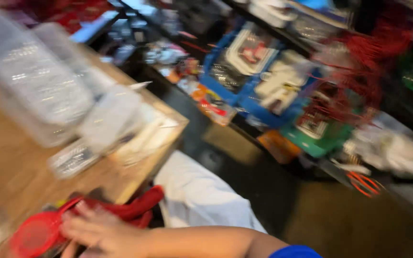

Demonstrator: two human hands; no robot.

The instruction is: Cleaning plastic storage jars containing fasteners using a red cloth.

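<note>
The whole view is smeared by motion. My right hand [99, 235] reaches in from the lower right, bare forearm and blue sleeve behind it. Its fingers lie spread on a red tool [37, 234] with a round head and long red handles [137, 209], which rests at the near corner of a wooden table [10, 172]. I cannot see the fingers curl around anything. My left hand is out of view.
Stacks of clear plastic containers [34, 81] and smaller clear packs [72, 160] crowd the table. A white cloth [201, 196] lies just past the table's edge. Low shelves of packaged goods [264, 81] and red wire items [364, 71] line the right.
</note>
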